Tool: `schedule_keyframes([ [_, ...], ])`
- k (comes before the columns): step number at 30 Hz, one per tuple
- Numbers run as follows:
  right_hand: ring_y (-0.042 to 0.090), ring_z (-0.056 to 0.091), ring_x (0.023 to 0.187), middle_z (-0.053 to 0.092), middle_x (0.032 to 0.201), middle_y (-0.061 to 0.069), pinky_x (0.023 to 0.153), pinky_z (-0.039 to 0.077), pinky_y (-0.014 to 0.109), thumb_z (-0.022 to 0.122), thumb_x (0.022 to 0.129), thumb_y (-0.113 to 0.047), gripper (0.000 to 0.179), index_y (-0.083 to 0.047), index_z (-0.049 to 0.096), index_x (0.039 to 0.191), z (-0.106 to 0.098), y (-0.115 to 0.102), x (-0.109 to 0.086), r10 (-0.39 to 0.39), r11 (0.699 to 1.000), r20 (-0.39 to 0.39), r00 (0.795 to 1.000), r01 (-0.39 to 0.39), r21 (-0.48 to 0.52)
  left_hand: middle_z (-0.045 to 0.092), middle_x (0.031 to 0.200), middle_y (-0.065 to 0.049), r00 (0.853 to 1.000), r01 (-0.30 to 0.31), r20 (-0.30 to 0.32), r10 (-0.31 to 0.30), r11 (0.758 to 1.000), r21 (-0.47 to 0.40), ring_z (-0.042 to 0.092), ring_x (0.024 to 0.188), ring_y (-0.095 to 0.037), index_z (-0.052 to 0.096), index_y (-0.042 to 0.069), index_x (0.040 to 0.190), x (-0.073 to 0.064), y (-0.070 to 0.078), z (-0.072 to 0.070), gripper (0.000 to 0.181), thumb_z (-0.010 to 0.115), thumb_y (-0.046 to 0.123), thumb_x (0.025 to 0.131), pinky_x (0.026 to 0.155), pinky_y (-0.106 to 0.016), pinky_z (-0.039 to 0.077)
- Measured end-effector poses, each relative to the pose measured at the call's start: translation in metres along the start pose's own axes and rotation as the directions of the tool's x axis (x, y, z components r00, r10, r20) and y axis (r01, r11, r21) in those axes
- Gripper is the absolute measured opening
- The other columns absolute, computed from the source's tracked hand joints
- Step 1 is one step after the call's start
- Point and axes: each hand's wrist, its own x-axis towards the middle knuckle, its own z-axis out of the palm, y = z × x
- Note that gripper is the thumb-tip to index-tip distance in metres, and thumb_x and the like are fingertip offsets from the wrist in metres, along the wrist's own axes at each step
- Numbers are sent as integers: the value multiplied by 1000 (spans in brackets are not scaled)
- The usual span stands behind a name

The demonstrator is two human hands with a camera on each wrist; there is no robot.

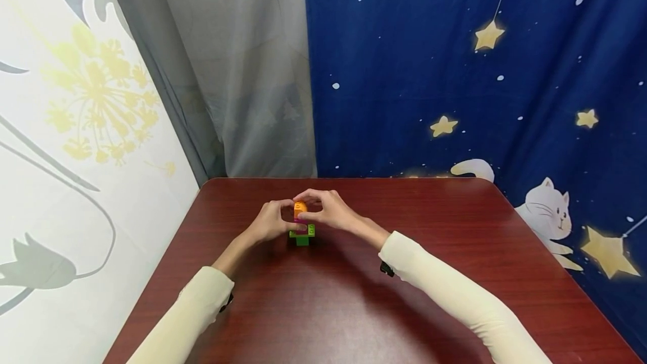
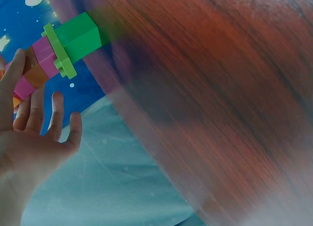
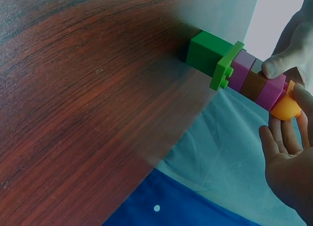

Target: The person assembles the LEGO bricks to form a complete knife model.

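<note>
A tower of toy building bricks stands upright on the table. Its base is a green brick, topped by a lime green plate wider than the rest. Above that come a magenta brick, a brown brick and another magenta brick. My left hand grips the tower's upper part between thumb and fingers. At the top, my right hand pinches a rounded orange brick. Whether the orange brick is fully seated on the magenta one I cannot tell.
The dark red wooden table extends all round the tower, its far edge close behind. A grey curtain and a blue starry curtain hang behind it. A white patterned curtain borders the left side.
</note>
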Motion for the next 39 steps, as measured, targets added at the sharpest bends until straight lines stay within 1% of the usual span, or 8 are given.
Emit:
schedule_keyframes([
  [3,16,70,113,74,120,3,100,54,48,81,93,-15,37,-13,71,128,0,0,-1,-3,1000,-2,1000,3,-13,74,111,-8,1000,14,3,-14,1000,15,65,100,-38,72,4,121,0,1,0,56,95,30,77,92,-51,53],
  [10,12,71,109,76,117,0,98,55,38,83,91,-15,37,-15,73,126,3,2,-1,-13,999,-31,999,11,-50,74,113,-8,1000,18,15,-18,1000,20,65,101,-39,71,4,123,1,1,-1,56,94,30,78,91,-48,54],
  [16,13,70,109,76,117,0,99,55,35,85,89,-14,37,-13,74,124,12,5,-5,-51,997,-83,995,46,-59,74,112,-8,1000,8,21,-9,1000,7,68,100,-35,72,5,120,-1,0,-2,49,93,23,80,89,-46,57],
  [22,15,72,107,76,115,1,96,56,45,86,88,-14,40,-12,74,125,18,13,-7,-77,997,-142,987,80,16,74,115,-10,1000,-4,14,4,1000,13,67,102,-35,72,4,120,-3,2,-3,49,93,22,80,91,-51,56],
  [28,9,71,108,76,117,-3,96,56,33,85,88,-18,42,-18,73,128,24,19,-11,-35,997,-162,986,45,57,75,113,-7,1000,8,-7,-7,998,58,65,96,-24,73,5,118,-4,0,-1,48,93,26,80,90,-44,55],
  [31,10,72,107,76,120,-1,95,57,38,85,88,-17,43,-17,72,130,26,21,-14,-32,995,-170,985,47,87,75,111,-7,1000,13,-6,-13,999,53,66,96,-28,73,4,117,-5,-1,2,48,93,27,80,91,-46,54],
  [34,12,72,107,75,123,1,94,57,44,84,88,-14,45,-15,71,131,28,22,-16,-29,991,-182,983,52,123,75,112,-8,1000,9,5,-10,1000,26,68,103,-33,73,5,118,-7,-1,3,47,91,27,82,96,-51,54],
  [39,15,72,109,72,128,4,93,57,50,82,90,-12,45,-8,68,133,33,22,-18,-44,988,-186,982,71,140,74,118,-10,999,0,39,1,1000,-25,70,111,-32,71,6,124,-13,-4,5,48,89,27,85,99,-50,54],
])
